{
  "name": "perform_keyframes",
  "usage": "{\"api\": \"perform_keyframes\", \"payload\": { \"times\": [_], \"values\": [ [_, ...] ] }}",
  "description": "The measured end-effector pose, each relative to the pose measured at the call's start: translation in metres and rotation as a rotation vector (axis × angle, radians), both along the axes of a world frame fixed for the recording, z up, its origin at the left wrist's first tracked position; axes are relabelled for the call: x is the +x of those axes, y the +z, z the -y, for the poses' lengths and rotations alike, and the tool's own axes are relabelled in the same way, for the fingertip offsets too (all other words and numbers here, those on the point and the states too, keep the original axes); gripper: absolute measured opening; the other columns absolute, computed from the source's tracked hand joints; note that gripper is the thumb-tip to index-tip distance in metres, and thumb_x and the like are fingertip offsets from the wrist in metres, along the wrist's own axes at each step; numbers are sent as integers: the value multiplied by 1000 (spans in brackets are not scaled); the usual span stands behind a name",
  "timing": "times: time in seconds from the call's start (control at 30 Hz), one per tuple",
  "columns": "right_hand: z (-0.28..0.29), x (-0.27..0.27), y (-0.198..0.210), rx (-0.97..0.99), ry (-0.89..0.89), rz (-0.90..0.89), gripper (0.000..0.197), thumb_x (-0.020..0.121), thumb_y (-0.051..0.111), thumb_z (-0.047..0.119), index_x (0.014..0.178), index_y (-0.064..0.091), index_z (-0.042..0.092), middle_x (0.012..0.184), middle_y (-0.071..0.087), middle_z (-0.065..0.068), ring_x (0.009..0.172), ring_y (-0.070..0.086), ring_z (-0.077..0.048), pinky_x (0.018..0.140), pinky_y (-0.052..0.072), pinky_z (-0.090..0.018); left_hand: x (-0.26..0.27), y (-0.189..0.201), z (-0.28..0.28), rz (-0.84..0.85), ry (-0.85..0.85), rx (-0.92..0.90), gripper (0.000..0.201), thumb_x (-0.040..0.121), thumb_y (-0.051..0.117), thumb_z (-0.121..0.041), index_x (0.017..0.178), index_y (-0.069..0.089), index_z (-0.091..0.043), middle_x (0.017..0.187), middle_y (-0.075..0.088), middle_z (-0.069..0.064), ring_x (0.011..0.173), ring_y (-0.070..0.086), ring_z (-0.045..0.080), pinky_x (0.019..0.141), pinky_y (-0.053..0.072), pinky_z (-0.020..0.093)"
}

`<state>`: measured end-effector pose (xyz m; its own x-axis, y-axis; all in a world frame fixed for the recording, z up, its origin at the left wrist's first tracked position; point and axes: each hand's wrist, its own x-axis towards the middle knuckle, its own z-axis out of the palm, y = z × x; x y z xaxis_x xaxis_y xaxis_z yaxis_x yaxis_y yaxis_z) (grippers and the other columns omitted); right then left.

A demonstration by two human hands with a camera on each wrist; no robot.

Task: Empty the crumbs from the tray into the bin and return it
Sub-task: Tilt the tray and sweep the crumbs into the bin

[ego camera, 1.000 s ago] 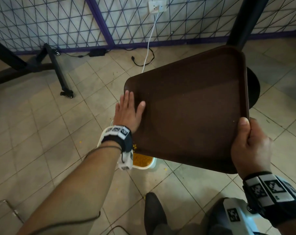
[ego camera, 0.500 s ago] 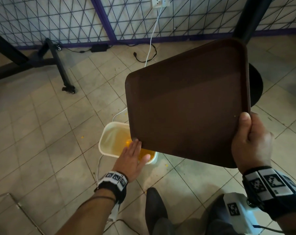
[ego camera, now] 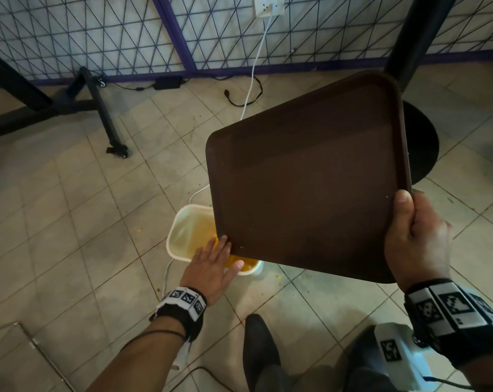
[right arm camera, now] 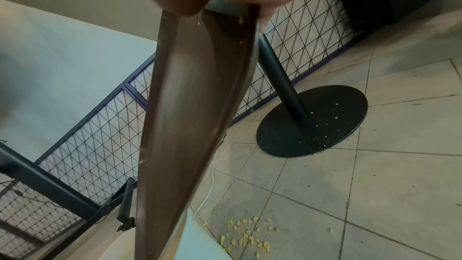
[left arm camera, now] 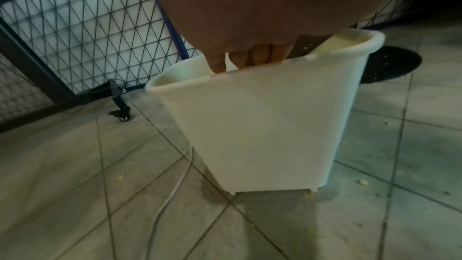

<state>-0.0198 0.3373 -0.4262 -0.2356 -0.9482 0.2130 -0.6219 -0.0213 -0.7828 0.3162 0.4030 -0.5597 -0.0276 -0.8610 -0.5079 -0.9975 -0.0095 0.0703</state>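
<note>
We hold the brown tray (ego camera: 307, 182) tilted steeply over the white bin (ego camera: 183, 236), its lowest corner dipping above the bin's opening and its upper edge lifted toward the black pedestal post (ego camera: 417, 38). Our right hand (ego camera: 416, 239) grips the tray at its near right corner, thumb pressed flat on the top surface along the rim and the other fingers wrapped out of sight underneath. From the right wrist view the tray (right arm camera: 190, 106) runs edge-on away from the hand, with a few pale specks clinging to its surface.

Our left hand (ego camera: 215, 264) is spread flat with straight fingers, palm down, holding nothing. It sits just at the tray's low corner, above the near rim of the bin; the fingertips (ego camera: 224, 241) reach the tray's edge, though we cannot tell whether they touch it. In the left wrist view the fingers (left arm camera: 252, 56) hang over the bin's rim (left arm camera: 250, 70), and a strip of the tray shows beyond them inside the opening.

The bin stands on the tiled floor (ego camera: 56, 222), yellow crumbs (ego camera: 246, 263) showing inside it at the near end. More crumbs (right arm camera: 247, 232) lie scattered on the tiles beside the bin and on the round black pedestal base (right arm camera: 312, 122). A white cable (ego camera: 253, 69) runs from the wall socket (ego camera: 268, 5) down past the bin.
</note>
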Motion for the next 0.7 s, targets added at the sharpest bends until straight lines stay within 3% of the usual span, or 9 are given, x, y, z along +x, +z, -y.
{"api": "perform_keyframes", "payload": {
  "times": [0.13, 0.27, 0.4, 0.6, 0.7],
  "values": [
    [2, 1, -1, -11, -4, -15, 37, 103, 34, 29, 101, 59, 1, 63, 53, -6, 52, 49, -14, 49, 37, -25, 22, 3, 3, 94, 14, -4, 88, 87, -11, -70, 158, 13, -25, 166, 6, -5, 152, -3, 22, 122, 5, 47],
    [3, 1, -1, -7, -10, -21, 39, 102, 33, 31, 103, 59, 2, 66, 57, -12, 54, 53, -30, 53, 48, -38, 4, 14, -1, -12, 27, -84, 80, 92, -8, -67, 158, 13, -25, 166, 4, -6, 152, -3, 17, 123, 5, 41],
    [3, -2, -1, -18, -4, -20, 38, 103, 34, 30, 100, 59, 2, 64, 55, -9, 52, 51, -22, 50, 44, -33, -16, 6, -9, -70, -44, -66, 75, 95, -5, -65, 157, 12, -27, 166, 5, -9, 151, -5, 12, 123, 6, 38],
    [4, -8, 1, 2, -25, -6, 32, 103, 35, 29, 92, 56, 8, 60, 48, 2, 53, 48, -14, 48, 36, -25, 18, 2, 4, 110, -56, 10, 84, 86, -14, -71, 158, -2, -31, 163, -15, -13, 149, -19, 21, 121, -4, 47],
    [4, -10, 5, 3, -37, -10, 33, 102, 35, 30, 90, 56, 7, 60, 47, 3, 53, 46, -12, 49, 36, -29, 37, 13, 16, 198, -3, -11, 89, 83, -17, -72, 158, 4, -28, 163, -15, -13, 150, -18, 22, 121, -3, 47]
  ]
}}
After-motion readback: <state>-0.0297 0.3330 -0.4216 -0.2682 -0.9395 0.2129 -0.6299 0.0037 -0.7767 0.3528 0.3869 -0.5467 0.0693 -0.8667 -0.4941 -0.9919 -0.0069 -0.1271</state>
